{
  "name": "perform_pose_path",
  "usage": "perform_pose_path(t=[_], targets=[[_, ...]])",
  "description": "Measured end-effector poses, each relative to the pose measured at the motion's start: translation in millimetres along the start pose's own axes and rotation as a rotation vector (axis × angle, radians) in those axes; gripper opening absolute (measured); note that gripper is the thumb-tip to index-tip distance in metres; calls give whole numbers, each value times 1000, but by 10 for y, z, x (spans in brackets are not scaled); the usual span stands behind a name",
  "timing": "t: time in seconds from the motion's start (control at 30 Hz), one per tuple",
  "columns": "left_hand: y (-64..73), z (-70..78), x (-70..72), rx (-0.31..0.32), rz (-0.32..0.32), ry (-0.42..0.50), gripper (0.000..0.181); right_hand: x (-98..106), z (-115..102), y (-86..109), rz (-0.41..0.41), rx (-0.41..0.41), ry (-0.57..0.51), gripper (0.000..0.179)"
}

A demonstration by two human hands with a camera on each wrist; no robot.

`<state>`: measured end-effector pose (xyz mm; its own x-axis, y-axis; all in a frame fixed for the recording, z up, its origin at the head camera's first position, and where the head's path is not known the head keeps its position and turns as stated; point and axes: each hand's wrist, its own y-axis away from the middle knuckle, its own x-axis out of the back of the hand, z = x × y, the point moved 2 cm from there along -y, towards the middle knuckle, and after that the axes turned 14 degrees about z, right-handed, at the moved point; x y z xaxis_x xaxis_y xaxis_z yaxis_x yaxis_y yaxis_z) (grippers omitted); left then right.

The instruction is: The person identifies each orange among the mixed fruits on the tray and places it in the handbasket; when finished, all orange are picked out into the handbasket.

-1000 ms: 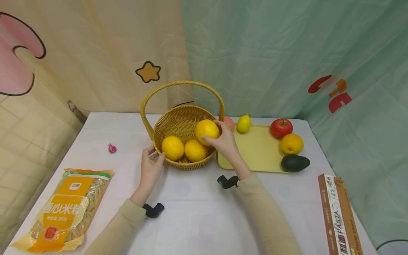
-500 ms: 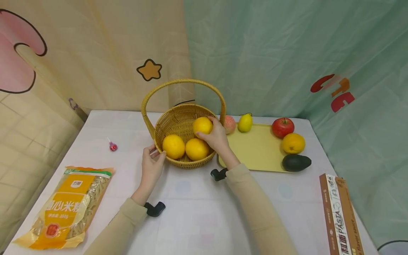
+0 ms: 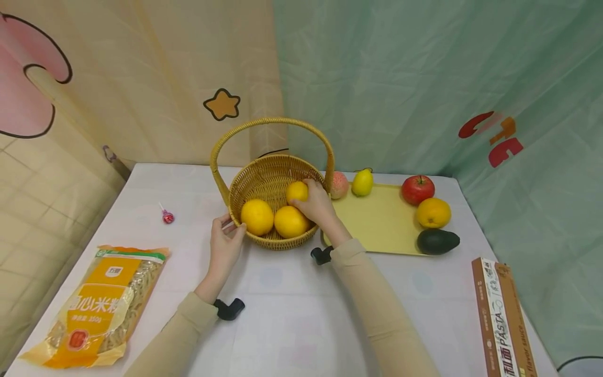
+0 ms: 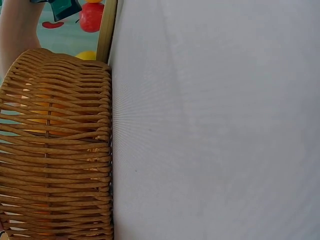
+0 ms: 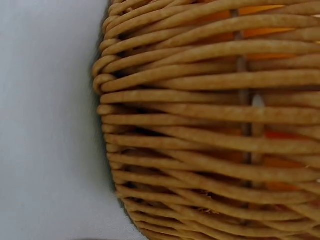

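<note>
A woven wicker basket [image 3: 264, 175] with a tall arched handle stands on the white table. My left hand [image 3: 224, 243] holds its front left rim, thumb at the edge. Down inside the basket's right side, my right hand [image 3: 316, 203] grips an orange [image 3: 296, 191], partly hidden behind the fingers. Two more oranges lie in the front of the basket, a left orange [image 3: 257, 217] and a middle orange [image 3: 291, 222]. In both wrist views the woven wall [image 4: 55, 150] fills much of the picture, with orange colour showing through the gaps.
Right of the basket, a yellow tray [image 3: 372, 220] bears a peach [image 3: 339, 185], a yellow pear [image 3: 362, 183], a red tomato [image 3: 417, 189], another orange [image 3: 433, 213] and an avocado [image 3: 438, 241]. A noodle bag [image 3: 96, 309], a lollipop [image 3: 167, 215] and a pasta box [image 3: 503, 319] lie around.
My right hand has moved left and down into the basket with the orange, lowering it behind the other two. The left hand keeps its place on the rim.
</note>
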<state>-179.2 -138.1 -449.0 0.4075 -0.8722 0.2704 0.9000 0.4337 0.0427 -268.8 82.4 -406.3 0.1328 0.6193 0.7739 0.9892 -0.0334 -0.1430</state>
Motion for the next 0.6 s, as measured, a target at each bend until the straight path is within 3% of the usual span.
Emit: perform_pose_path(t=[0.4, 0.6], targets=[[4, 11, -10, 11, -3, 5, 56, 27, 11, 71, 84, 28, -39, 55], [-7, 5, -2, 6, 0, -2, 55, 135, 7, 174, 132, 46, -115, 49]])
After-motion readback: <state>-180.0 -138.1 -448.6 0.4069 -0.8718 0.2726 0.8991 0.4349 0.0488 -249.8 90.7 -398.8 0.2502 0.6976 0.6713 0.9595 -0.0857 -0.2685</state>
